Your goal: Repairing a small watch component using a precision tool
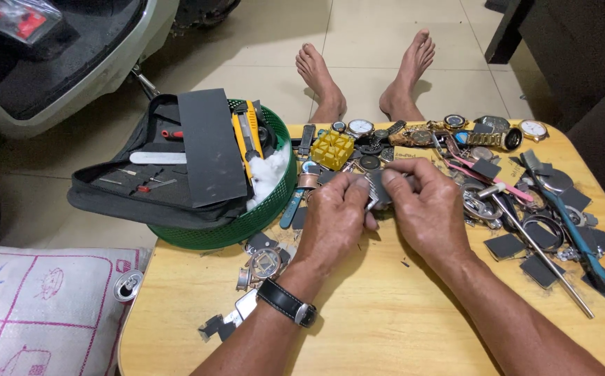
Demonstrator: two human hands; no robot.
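Head view looks down on a low pale-yellow wooden table [358,327], where the left hand [334,219] and the right hand [428,205] meet over its middle. Both close on a small grey square of abrasive sheet [380,186] pinched between their fingertips, with a bit of silver metal [371,204] just under it; what that metal piece is cannot be told. A black-strapped wristwatch [287,303] sits on the left wrist.

Room around the grip is tight on three sides. Just beyond it lies a yellow plastic block with a grid of slots [332,148] and a row of loose wristwatches [428,132] along the far edge. Right of the grip — close by — lie dark grey sheet scraps [539,268], a long thin silver rod [543,257] and a blue-handled tool [574,233], reaching near the table's right edge. Left of the grip a round green plastic basket [247,226] overhangs the table's left edge, holding a yellow utility knife [249,132], white cotton wad [268,174] and an open black tool pouch [142,184]. Small metal watch parts [261,264] lie near the left forearm. Toward the body, the tabletop is bare wood.

Beyond the far edge, two bare feet [365,73] rest on cream floor tiles [261,49]. A white scooter body [73,63] stands far left — a printed woven sack [45,306] lies near left.
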